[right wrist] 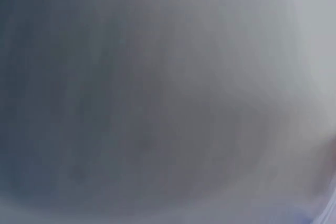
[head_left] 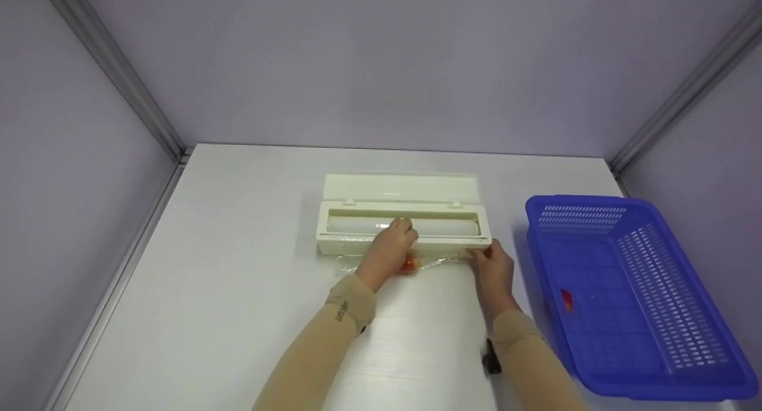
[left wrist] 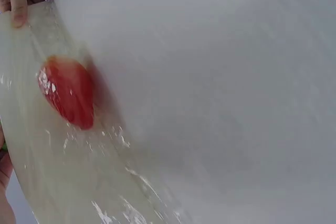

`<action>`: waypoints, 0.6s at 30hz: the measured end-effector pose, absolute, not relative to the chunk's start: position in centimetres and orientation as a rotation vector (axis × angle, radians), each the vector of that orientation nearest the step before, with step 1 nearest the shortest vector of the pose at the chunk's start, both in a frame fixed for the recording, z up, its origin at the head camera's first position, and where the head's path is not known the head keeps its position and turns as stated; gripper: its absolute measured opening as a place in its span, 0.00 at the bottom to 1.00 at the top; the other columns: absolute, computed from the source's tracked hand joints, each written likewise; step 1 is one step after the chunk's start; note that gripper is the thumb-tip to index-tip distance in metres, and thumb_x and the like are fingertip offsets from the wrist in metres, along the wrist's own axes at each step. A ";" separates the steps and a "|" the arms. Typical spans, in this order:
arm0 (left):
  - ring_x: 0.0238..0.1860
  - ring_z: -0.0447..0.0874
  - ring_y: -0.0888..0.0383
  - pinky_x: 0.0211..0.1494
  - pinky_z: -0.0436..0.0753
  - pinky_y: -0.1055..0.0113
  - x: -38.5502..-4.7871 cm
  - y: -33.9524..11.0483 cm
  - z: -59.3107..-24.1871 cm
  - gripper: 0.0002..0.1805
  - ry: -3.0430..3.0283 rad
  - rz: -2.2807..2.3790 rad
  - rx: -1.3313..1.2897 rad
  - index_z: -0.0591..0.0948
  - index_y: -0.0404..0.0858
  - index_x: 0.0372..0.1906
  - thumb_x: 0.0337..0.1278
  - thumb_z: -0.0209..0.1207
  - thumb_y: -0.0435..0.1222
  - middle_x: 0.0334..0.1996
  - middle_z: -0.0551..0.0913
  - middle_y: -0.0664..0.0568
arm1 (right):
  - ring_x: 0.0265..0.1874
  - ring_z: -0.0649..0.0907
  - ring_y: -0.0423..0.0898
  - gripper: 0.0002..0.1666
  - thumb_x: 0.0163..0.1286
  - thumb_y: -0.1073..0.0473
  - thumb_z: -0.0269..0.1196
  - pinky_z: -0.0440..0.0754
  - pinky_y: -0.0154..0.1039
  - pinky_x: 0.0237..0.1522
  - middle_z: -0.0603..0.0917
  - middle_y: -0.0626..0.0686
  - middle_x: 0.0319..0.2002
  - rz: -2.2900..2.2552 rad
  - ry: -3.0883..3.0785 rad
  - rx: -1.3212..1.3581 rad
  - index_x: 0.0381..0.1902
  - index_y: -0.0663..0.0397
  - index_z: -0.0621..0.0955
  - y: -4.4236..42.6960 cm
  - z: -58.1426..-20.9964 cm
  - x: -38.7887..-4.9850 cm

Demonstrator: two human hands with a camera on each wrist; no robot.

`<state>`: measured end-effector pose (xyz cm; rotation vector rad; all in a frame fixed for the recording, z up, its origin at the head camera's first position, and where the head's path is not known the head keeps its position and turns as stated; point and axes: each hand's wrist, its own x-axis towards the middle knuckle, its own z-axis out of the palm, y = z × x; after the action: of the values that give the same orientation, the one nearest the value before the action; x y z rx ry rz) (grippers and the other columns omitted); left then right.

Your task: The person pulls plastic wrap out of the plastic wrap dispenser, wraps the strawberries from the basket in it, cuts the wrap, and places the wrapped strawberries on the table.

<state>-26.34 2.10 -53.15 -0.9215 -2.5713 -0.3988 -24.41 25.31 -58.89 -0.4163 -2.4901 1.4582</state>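
A white cling film dispenser (head_left: 405, 244) stands with its lid raised and a film roll (head_left: 440, 227) inside. My left hand (head_left: 390, 250) is at its front edge, fingers curled; in the left wrist view it pinches a small green piece (left wrist: 4, 146), mostly hidden. My right hand (head_left: 494, 274) grips the clear plastic film (head_left: 440, 260) by the dispenser's right front corner. Under the film lies a red, fruit-like piece (left wrist: 68, 93) with a yellowish end, partly covered by my left hand in the head view. The right wrist view is blurred.
A blue plastic basket (head_left: 556, 345) with perforated sides stands to the right, holding a small red piece (head_left: 567, 300). A black object (head_left: 491, 360) is beside my right sleeve. Walls enclose the white table (head_left: 238, 232) at the back and sides.
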 end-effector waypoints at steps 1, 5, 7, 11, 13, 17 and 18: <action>0.38 0.75 0.56 0.43 0.80 0.68 -26.4 1.6 -53.2 0.09 -2.558 -0.406 -0.922 0.79 0.36 0.33 0.46 0.56 0.23 0.37 0.77 0.49 | 0.50 0.80 0.47 0.16 0.61 0.54 0.64 0.77 0.42 0.51 0.83 0.55 0.47 1.455 -2.486 -0.419 0.44 0.54 0.78 25.4 -58.9 -24.4; 0.37 0.76 0.56 0.43 0.80 0.69 -26.5 -1.0 -53.5 0.09 -2.529 -0.442 -0.887 0.79 0.35 0.33 0.49 0.53 0.22 0.36 0.76 0.49 | 0.49 0.80 0.47 0.16 0.60 0.55 0.64 0.77 0.41 0.51 0.83 0.56 0.47 1.456 -2.482 -0.402 0.45 0.55 0.78 25.7 -58.8 -24.5; 0.37 0.76 0.56 0.43 0.80 0.69 -26.4 -2.6 -53.6 0.10 -2.520 -0.464 -0.848 0.79 0.35 0.33 0.48 0.53 0.20 0.35 0.77 0.49 | 0.48 0.80 0.47 0.16 0.61 0.55 0.64 0.77 0.41 0.50 0.83 0.56 0.47 1.456 -2.483 -0.401 0.45 0.55 0.78 25.7 -58.6 -24.5; 0.38 0.77 0.56 0.44 0.80 0.69 -26.3 -5.1 -53.7 0.10 -2.518 -0.506 -0.811 0.81 0.35 0.34 0.51 0.53 0.21 0.35 0.77 0.49 | 0.48 0.80 0.46 0.17 0.61 0.54 0.63 0.77 0.40 0.50 0.83 0.56 0.47 1.482 -2.479 -0.404 0.46 0.55 0.77 25.9 -58.4 -24.4; 0.38 0.77 0.56 0.44 0.80 0.71 -26.3 -5.9 -53.7 0.09 -2.516 -0.488 -0.821 0.81 0.35 0.35 0.53 0.54 0.23 0.35 0.78 0.50 | 0.47 0.80 0.46 0.18 0.61 0.53 0.63 0.78 0.39 0.49 0.83 0.56 0.47 1.471 -2.487 -0.400 0.46 0.56 0.77 25.9 -58.3 -24.3; 0.38 0.78 0.57 0.44 0.80 0.72 -26.1 -6.9 -53.6 0.09 -2.515 -0.473 -0.846 0.81 0.36 0.35 0.52 0.55 0.22 0.35 0.77 0.51 | 0.46 0.80 0.45 0.19 0.60 0.51 0.64 0.78 0.39 0.48 0.83 0.55 0.46 1.479 -2.492 -0.393 0.46 0.55 0.77 25.6 -58.4 -24.2; 0.38 0.78 0.57 0.44 0.80 0.72 -26.0 -7.1 -53.6 0.10 -2.517 -0.474 -0.848 0.81 0.36 0.35 0.52 0.55 0.22 0.36 0.77 0.51 | 0.46 0.80 0.45 0.19 0.60 0.52 0.64 0.78 0.39 0.48 0.83 0.55 0.46 1.488 -2.485 -0.398 0.45 0.55 0.77 25.5 -58.5 -24.2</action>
<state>-26.02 -7.10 -53.55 -0.8476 -2.5168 -0.4738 -24.20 25.49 -58.54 -0.3978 -2.4852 1.4879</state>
